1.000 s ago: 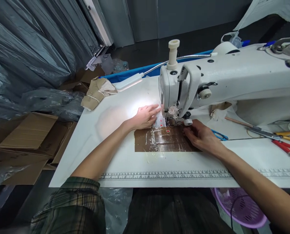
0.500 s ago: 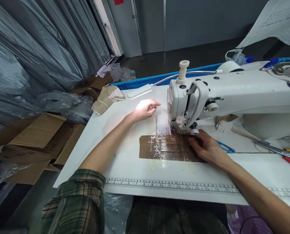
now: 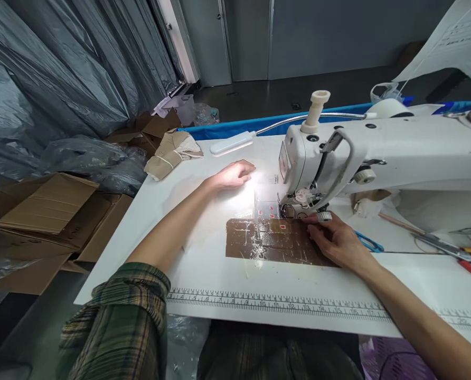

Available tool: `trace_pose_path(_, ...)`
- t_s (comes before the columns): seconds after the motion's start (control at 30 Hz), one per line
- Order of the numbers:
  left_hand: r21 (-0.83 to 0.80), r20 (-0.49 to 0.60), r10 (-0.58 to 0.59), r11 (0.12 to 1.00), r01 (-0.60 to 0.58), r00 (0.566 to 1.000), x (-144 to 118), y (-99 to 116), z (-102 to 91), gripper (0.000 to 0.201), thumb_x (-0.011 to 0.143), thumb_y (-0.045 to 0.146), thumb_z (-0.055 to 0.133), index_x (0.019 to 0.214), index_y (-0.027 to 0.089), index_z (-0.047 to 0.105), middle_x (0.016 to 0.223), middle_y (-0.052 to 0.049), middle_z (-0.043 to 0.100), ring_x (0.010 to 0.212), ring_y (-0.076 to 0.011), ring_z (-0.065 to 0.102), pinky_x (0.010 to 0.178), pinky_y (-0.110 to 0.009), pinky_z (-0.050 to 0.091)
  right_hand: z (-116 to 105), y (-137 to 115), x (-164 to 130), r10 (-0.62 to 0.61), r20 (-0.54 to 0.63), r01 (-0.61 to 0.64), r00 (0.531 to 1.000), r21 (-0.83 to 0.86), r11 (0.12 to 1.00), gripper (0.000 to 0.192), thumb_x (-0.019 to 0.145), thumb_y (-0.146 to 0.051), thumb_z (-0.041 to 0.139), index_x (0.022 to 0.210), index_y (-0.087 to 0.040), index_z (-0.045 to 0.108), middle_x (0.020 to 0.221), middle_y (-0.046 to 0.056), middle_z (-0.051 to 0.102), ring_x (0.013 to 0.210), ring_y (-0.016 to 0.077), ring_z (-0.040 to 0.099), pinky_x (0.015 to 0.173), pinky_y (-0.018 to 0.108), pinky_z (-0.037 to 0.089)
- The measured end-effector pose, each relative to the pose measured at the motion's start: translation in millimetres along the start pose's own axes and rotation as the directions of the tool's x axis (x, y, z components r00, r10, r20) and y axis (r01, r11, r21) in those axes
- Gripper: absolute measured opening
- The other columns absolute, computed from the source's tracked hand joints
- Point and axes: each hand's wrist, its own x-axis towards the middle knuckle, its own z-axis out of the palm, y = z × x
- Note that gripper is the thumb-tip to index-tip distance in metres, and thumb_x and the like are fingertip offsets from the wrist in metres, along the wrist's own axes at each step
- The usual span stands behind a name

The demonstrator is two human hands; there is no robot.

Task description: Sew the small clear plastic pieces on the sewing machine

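While the right hand (image 3: 336, 241) lies flat on the brown piece (image 3: 275, 241) with its fingertips at the presser foot, the left hand (image 3: 232, 175) hovers loosely curled over the bench (image 3: 204, 274) at about ten o'clock from the needle — its grip is slack and holds nothing. The right grip is not closed around anything; the fingers only press the brown piece down. That piece lies at the middle of the bench, its far edge under the sewing machine (image 3: 378, 153), with a clear plastic strip (image 3: 265, 210) bearing red marks at its twelve o'clock edge. Blue scissors (image 3: 368, 244) lie at three o'clock of the right hand, and a folded tan bundle (image 3: 172, 153) sits at the bench's far left — about eleven o'clock.
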Motion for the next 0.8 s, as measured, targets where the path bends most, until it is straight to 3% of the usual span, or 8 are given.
trace_pose_path(0.1,-0.161,0.120,0.034,0.987,-0.015,0.992,-9.2,-8.6,-5.2,0.043,0.085,0.025,0.043,0.124,0.022,0.061,0.133,-0.011,0.061,0.114,-0.0202,0.061,0.087,-0.035,0.053,1.2,0.0,0.1,0.010,0.002,-0.010,1.000,0.011,1.000,0.021,0.090,-0.035,0.049,0.089,-0.022,0.066,0.094,0.007,0.063,0.065,0.0176,0.056,0.061,0.034,0.051)
trace_pose_path(0.23,-0.222,0.018,-0.060,0.973,0.063,0.998,-13.2,-8.1,-13.2,0.043,0.084,0.026,0.044,0.124,0.021,0.061,0.135,-0.012,0.059,0.116,-0.0222,0.060,0.088,-0.036,0.052,2.4,0.3,0.9,0.011,0.007,-0.011,1.000,0.007,1.000,0.022,0.090,-0.033,0.049,0.084,-0.021,0.067,0.096,0.008,0.063,0.067,0.0180,0.057,0.062,0.034,0.051)
trace_pose_path(0.33,-0.260,-0.031,-0.141,0.957,0.128,0.990,-8.0,-2.3,-15.5,0.033,0.093,0.034,0.039,0.107,0.023,0.066,0.114,-0.010,0.068,0.094,-0.0195,0.064,0.077,-0.034,0.052,2.4,-0.2,1.1,0.012,0.012,-0.012,1.000,0.000,1.000,0.023,0.090,-0.032,0.049,0.084,-0.022,0.068,0.103,0.010,0.064,0.075,0.0210,0.061,0.065,0.036,0.051)
trace_pose_path(0.43,-0.258,0.112,-0.119,0.955,0.144,0.987,4.0,2.0,-11.3,0.045,0.099,0.045,0.031,0.083,0.021,0.066,0.088,-0.008,0.069,0.074,-0.0177,0.062,0.070,-0.033,0.050,2.4,-1.6,1.1,0.027,0.014,-0.026,1.000,-0.006,1.000,0.023,0.090,-0.032,0.049,0.085,-0.022,0.069,0.107,0.010,0.064,0.082,0.0233,0.063,0.066,0.036,0.051)
trace_pose_path(0.5,-0.245,0.152,-0.135,0.954,0.170,0.979,14.3,2.5,-5.9,0.051,0.100,0.047,0.027,0.082,0.019,0.066,0.089,-0.009,0.069,0.078,-0.0191,0.063,0.075,-0.034,0.050,2.7,-2.7,1.3,0.026,0.009,-0.026,1.000,-0.003,1.000,0.023,0.090,-0.031,0.049,0.084,-0.022,0.069,0.106,0.010,0.065,0.084,0.0234,0.063,0.065,0.035,0.051)
trace_pose_path(0.6,-0.214,0.115,-0.201,0.951,0.222,0.973,27.8,0.8,-0.1,0.050,0.100,0.044,0.025,0.103,0.016,0.066,0.118,-0.015,0.066,0.110,-0.0266,0.061,0.094,-0.041,0.047,3.0,-3.9,1.8,0.015,-0.009,-0.015,1.000,-0.001,1.000,0.022,0.088,-0.031,0.049,0.083,-0.022,0.069,0.100,0.010,0.065,0.080,0.0227,0.063,0.064,0.035,0.051)
trace_pose_path(0.7,-0.172,0.097,-0.242,0.951,0.256,0.965,31.5,1.8,-1.9,0.052,0.100,0.045,0.026,0.135,0.017,0.052,0.146,-0.015,0.048,0.138,-0.0331,0.040,0.109,-0.051,0.035,3.1,-4.4,1.3,0.007,-0.026,-0.007,1.000,-0.006,1.000,0.024,0.088,-0.032,0.050,0.085,-0.021,0.071,0.093,0.008,0.064,0.073,0.0209,0.061,0.063,0.034,0.051)
trace_pose_path(0.8,-0.127,0.034,-0.264,0.956,0.266,0.964,23.3,10.1,-7.6,0.053,0.099,0.041,0.030,0.143,0.015,0.043,0.151,-0.016,0.042,0.140,-0.0308,0.039,0.110,-0.046,0.035,3.0,-4.8,0.1,-0.001,-0.033,0.001,0.999,-0.005,1.000,0.026,0.087,-0.032,0.050,0.091,-0.020,0.072,0.093,0.008,0.063,0.069,0.0196,0.060,0.065,0.034,0.052)
